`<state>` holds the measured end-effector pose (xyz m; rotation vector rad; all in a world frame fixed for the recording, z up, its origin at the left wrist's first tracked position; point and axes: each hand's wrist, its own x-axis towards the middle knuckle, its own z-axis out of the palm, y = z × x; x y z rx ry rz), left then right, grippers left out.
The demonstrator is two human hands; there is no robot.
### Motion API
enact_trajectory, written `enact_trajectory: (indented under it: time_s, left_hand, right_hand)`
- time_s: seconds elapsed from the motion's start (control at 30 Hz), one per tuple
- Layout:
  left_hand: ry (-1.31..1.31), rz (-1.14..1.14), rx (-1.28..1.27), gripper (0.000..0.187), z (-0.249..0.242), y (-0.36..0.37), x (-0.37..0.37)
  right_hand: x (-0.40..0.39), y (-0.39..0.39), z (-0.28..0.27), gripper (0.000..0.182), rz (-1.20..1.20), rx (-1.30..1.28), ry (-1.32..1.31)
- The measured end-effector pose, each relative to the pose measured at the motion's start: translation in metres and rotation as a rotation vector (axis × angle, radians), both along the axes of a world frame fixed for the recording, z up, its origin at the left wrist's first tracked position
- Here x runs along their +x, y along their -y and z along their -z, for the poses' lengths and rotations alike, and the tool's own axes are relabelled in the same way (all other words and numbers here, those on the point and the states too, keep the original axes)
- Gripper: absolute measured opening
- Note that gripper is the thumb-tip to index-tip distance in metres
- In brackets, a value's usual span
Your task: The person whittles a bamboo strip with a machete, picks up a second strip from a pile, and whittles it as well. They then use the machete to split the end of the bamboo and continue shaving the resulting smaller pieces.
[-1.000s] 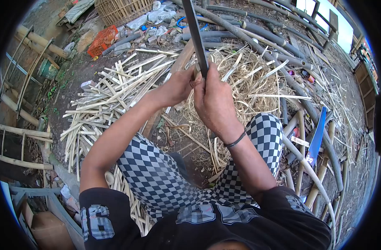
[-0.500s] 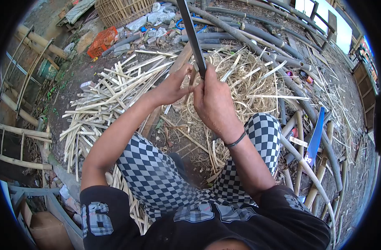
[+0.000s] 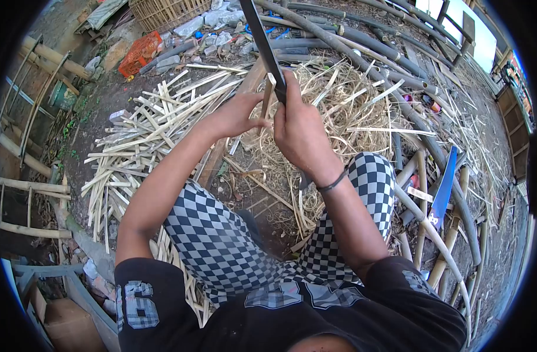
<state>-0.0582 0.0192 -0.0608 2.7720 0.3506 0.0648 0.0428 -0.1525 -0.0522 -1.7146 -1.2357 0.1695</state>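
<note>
Daylight falls on an outdoor yard of bare brown earth (image 3: 95, 132), with bamboo railings (image 3: 31, 188) at left, a grey wooden frame (image 3: 48, 270) beside a cardboard box (image 3: 73, 325) at lower left, and a woven bamboo basket (image 3: 168, 13) beyond an orange plastic crate (image 3: 140, 54)

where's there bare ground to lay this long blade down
Clearest: the bare dirt between the orange crate and the split strips. A smaller patch lies between the checkered trouser legs, edged by loose strips. Crowded: the shavings heap ahead and the right side, with poles and the blue handsaw.
</note>
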Motion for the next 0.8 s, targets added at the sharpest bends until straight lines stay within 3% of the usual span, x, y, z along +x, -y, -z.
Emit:
enact_trajectory:
  time_s: [0.03,0.07,0.13,0.2,0.27,0.3,0.4,0.43,0.53,0.6,0.67,0.7,0.8]
  left_hand:
    - [0.023,0.037,-0.064,0.073,0.007,-0.007,-0.001]
    - [0.029,0.046,-0.044,0.073,0.013,-0.017,-0.001]
    - [0.24,0.042,-0.498,0.073,0.005,-0.014,-0.004]
    - [0.245,0.04,-0.639,0.062,-0.001,-0.022,-0.006]
    - [0.27,0.057,-0.992,0.052,-0.002,-0.034,-0.008]
    - [0.328,0.101,-0.997,0.04,0.0,-0.034,-0.006]
    - [0.339,0.112,-1.04,0.035,0.002,-0.036,-0.002]
    - [0.372,0.088,-1.056,0.03,0.004,-0.035,0.0]
    - [0.358,0.159,-1.146,0.042,0.005,-0.039,0.001]
    - [0.333,0.202,-1.166,0.041,0.008,-0.044,0.0]
    - [0.342,0.208,-1.237,0.04,0.008,-0.045,0.0]
    - [0.34,0.208,-1.238,0.04,0.01,-0.047,0.0]
    - [0.374,0.22,-1.31,0.04,0.014,-0.049,0.006]
  right_hand:
    - [0.0,0.001,-0.009,0.061,-0.017,-0.149,-0.006]
    - [0.0,0.0,-0.009,0.061,-0.008,-0.13,0.0]
    - [-0.001,0.002,-0.004,0.069,-0.045,-0.04,0.06]
    - [0.0,0.001,-0.002,0.068,-0.051,-0.062,0.036]
    - [0.003,-0.001,0.001,0.063,-0.075,0.096,-0.034]
    - [0.003,-0.002,-0.001,0.053,-0.112,0.118,-0.087]
    - [-0.001,-0.004,0.001,0.045,-0.16,0.158,-0.155]
    - [-0.005,-0.001,-0.002,0.044,-0.151,0.046,-0.197]
    - [-0.012,0.002,-0.006,0.048,-0.177,-0.01,-0.219]
    - [-0.009,-0.004,0.005,0.045,-0.156,0.1,-0.134]
    - [-0.003,-0.005,0.003,0.044,-0.242,-0.024,-0.554]
    - [-0.001,-0.006,0.003,0.044,-0.241,-0.023,-0.556]
    - [0.004,-0.003,0.003,0.035,-0.41,-0.159,-0.998]
